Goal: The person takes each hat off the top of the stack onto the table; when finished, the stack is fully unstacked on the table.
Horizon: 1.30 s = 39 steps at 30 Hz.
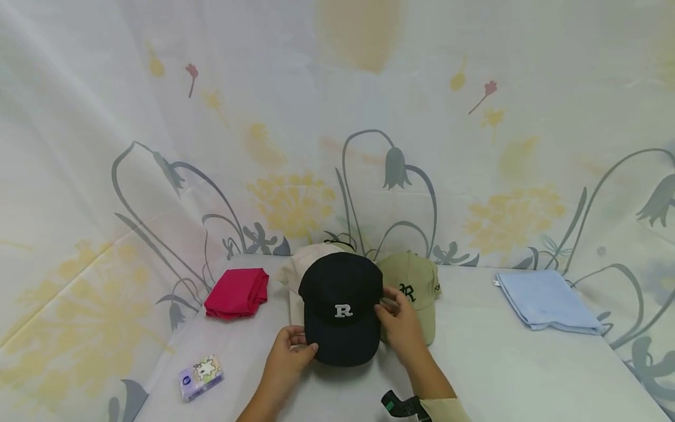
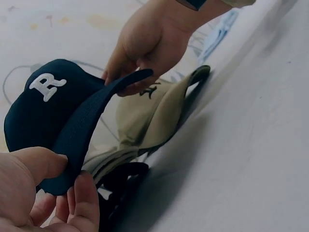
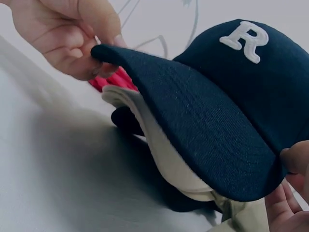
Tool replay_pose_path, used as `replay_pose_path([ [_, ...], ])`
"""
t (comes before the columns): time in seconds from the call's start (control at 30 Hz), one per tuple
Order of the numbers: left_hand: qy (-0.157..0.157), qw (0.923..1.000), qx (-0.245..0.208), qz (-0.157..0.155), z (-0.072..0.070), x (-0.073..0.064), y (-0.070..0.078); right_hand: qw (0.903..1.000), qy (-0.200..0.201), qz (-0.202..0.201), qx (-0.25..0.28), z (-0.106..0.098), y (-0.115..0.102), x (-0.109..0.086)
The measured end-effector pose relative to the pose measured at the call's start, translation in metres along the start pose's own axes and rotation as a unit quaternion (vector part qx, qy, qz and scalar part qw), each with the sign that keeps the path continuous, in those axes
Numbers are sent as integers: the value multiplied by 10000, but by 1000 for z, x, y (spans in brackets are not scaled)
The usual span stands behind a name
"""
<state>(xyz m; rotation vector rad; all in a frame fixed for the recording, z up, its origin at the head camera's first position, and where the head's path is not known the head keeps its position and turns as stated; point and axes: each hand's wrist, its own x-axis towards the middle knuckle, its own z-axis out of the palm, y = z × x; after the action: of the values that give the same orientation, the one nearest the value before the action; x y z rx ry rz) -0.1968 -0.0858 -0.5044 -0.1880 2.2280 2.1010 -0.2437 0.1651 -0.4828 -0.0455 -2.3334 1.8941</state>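
Note:
A black baseball cap [image 1: 340, 281] with a white letter R is held up by both hands, its brim toward me. My left hand [image 1: 287, 354] pinches the left edge of the brim between thumb and fingers. On the other side, my right hand [image 1: 402, 322] pinches the cap where brim and crown meet. Behind it are a cream cap [image 1: 306, 261], partly covered, and a khaki cap [image 1: 413, 269] with a dark letter. Cream brims [image 3: 171, 166] lie one on another below the black cap in the right wrist view, with a dark brim [image 3: 126, 121] underneath.
A folded red cloth [image 1: 237, 293] lies at the left, and a folded light blue cloth [image 1: 548, 299] at the right. Nearer the front left is a small purple packet [image 1: 200, 378]. A flower-printed curtain [image 1: 295, 117] hangs behind the white table [image 1: 506, 375].

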Motion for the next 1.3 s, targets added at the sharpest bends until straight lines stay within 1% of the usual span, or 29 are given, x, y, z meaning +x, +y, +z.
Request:
replay_pose_path([
  [0.13, -212, 9997, -20, -104, 6, -3, 4, 9999, 10, 38, -129, -10, -6, -5],
  [0.27, -340, 9994, -87, -62, 12, -6, 8, 9996, 25, -2, -295, -20, -11, -9],
  [0.37, -401, 9991, -106, -39, 18, -7, 10, 9991, 113, 50, -405, -28, -14, -13],
  [0.57, -506, 9986, -118, 82, 31, -9, 12, 9980, 302, 119, -538, -43, -13, -18],
  [0.87, -748, 9968, -291, 43, 54, -11, 17, 9968, 524, 256, -551, -66, -8, -25],
  [1.07, -845, 9960, -260, 109, 69, -14, 23, 9944, 734, 405, -637, -82, -10, -32],
  [1.3, -985, 9948, -184, 164, 85, -14, 24, 9900, 977, 603, -822, -101, -12, -42],
])
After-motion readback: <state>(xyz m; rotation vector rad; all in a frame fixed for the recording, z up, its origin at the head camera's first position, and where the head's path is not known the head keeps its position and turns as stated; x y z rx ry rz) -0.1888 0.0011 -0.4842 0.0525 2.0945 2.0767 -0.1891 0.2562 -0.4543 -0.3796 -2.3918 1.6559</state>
